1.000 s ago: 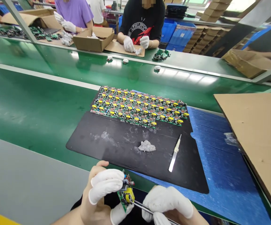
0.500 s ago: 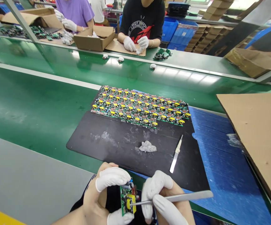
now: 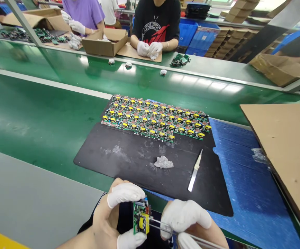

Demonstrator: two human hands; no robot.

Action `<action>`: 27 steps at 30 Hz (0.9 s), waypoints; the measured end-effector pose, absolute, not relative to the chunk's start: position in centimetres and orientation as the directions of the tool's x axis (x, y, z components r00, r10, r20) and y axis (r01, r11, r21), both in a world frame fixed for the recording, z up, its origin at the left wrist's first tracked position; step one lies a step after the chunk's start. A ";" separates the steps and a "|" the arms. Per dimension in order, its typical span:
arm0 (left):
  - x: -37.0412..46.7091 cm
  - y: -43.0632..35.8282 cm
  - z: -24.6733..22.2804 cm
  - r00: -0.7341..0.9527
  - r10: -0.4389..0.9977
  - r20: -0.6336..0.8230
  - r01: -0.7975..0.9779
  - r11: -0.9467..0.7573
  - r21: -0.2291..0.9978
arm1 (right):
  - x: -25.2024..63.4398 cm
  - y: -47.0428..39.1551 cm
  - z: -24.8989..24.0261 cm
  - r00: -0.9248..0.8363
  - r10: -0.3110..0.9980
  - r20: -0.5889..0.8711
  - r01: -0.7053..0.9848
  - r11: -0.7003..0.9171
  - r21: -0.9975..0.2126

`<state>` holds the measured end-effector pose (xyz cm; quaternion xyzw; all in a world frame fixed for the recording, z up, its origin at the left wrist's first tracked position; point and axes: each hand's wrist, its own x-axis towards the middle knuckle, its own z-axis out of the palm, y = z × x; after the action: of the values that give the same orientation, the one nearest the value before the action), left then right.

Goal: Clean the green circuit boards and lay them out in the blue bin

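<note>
In the head view, my left hand [image 3: 125,214], with white finger cots on its fingers, grips a small green circuit board [image 3: 136,221] by its edges. The board stands upright and carries a yellow-wrapped transformer [image 3: 144,224]. My right hand [image 3: 184,218], also in finger cots, is closed round metal tweezers [image 3: 158,225]. The tweezers' two prongs point left, their tips at the transformer's right edge; whether they touch it I cannot tell. Beyond my hands, a lump of grey-white paste [image 3: 163,162] lies on a black mat [image 3: 131,162].
Rows of circuit boards [image 3: 152,119] cover the mat's far side. A blade-like tool [image 3: 196,170] lies at its right. Cardboard [image 3: 282,138] stands at the right over blue sheeting [image 3: 233,166]. Small white-topped parts [image 3: 163,72] sit on the green belt [image 3: 87,74]. Co-workers' gloved hands [image 3: 150,50] work across it.
My right hand has turned and shifted slightly right, so the tweezers now show two separate prongs. The parts on the belt have moved left. My left hand and the board stay nearly still.
</note>
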<state>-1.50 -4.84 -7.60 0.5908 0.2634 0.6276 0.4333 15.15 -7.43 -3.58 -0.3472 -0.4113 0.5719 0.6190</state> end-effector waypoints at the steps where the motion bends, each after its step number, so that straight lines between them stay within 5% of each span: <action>1: -1.6 -4.9 -7.7 0.075 0.858 0.508 -0.235 -0.480 0.845 | 15.5 -7.0 -3.8 -0.055 0.976 0.210 -0.387 0.173 -0.906; 4: -1.9 -5.3 -8.1 0.097 0.893 0.440 -0.233 -0.409 0.882 | 16.3 -5.0 -4.2 -0.284 0.850 0.444 -0.377 0.327 -0.867; 8: -2.4 -5.7 -8.6 0.092 0.927 0.363 -0.226 -0.336 0.914 | 16.4 -2.8 -3.5 -0.448 0.707 0.547 -0.409 0.382 -0.829; 27: -2.9 -5.6 -8.1 0.219 0.922 0.318 -0.222 -0.270 0.937 | 16.5 -3.5 -3.9 -0.362 0.843 0.399 -0.443 0.221 -0.869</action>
<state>-2.89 -5.59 -8.05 0.5797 0.3019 0.5469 0.5232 16.49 -3.48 -3.88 -0.1760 -0.5679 0.5986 0.5368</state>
